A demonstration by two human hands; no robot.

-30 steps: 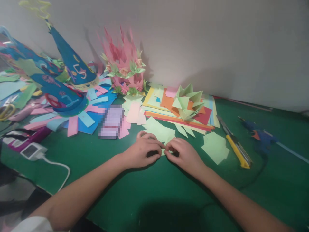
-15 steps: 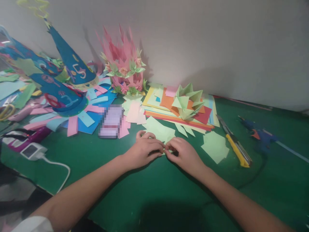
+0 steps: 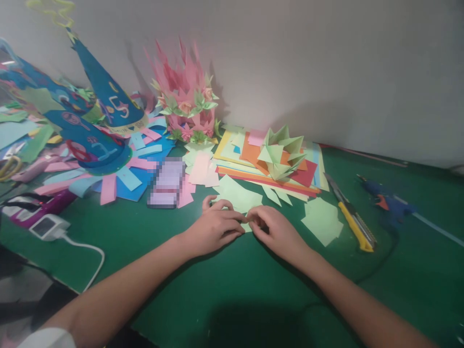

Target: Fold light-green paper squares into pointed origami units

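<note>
Between my two hands, a small piece of light green paper (image 3: 247, 229) lies on the green tabletop, mostly covered by fingers. My left hand (image 3: 216, 225) pinches its left side with thumb and forefinger, the other fingers curled. My right hand (image 3: 274, 226) has its fingertips closed on the right side of the same paper. Just beyond the hands are more light green paper sheets (image 3: 235, 190), and a stack of light green paper squares (image 3: 322, 221) sits right of my right hand.
A yellow utility knife (image 3: 352, 220) and a blue glue gun (image 3: 387, 198) lie at the right. Behind stand a folded green paper crown (image 3: 281, 152) on coloured paper sheets (image 3: 232, 170), a pink paper crown (image 3: 188, 99) and blue cone hats (image 3: 105, 79). A phone (image 3: 166, 182) lies left.
My right fingers have shifted slightly on the small green paper, and a bit more of its lower edge shows. Both hands stay in the same place.
</note>
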